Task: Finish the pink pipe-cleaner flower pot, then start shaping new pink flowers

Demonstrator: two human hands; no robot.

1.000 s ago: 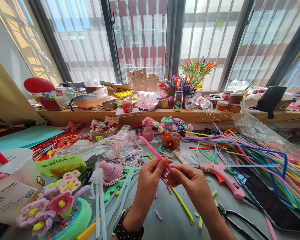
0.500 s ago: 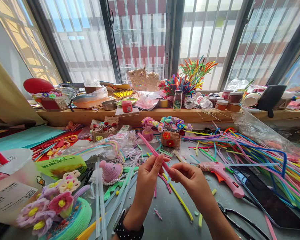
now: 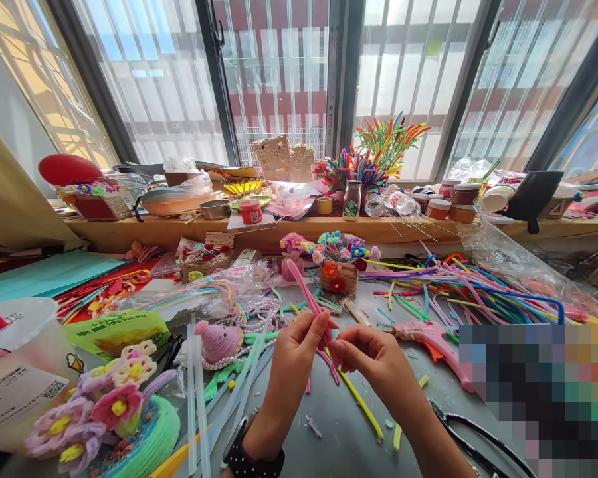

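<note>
Above the middle of the table, a few pink pipe cleaners (image 3: 302,287) lie side by side in a slanting bundle. My left hand (image 3: 299,348) pinches the bundle between thumb and fingers near its middle. Just to the right, my right hand (image 3: 371,355) is closed on its lower end, the fingertips partly hiding it. A long yellow pipe cleaner (image 3: 363,405) rests on the grey table below my hands. Close to the right hand lies a pink glue gun (image 3: 438,342).
Clear glue sticks (image 3: 199,398) and a purple knitted figure (image 3: 219,342) are left of my hands. Fuzzy flowers (image 3: 114,405) and a drink cup (image 3: 17,372) stand nearer left. Loose pipe cleaners (image 3: 483,282) spread at right, with black-handled scissors (image 3: 478,435) in front.
The pink bundle has turned a little steeper, and its upper end has shifted slightly right. Both hands still hold it. The camera view has moved slightly.
</note>
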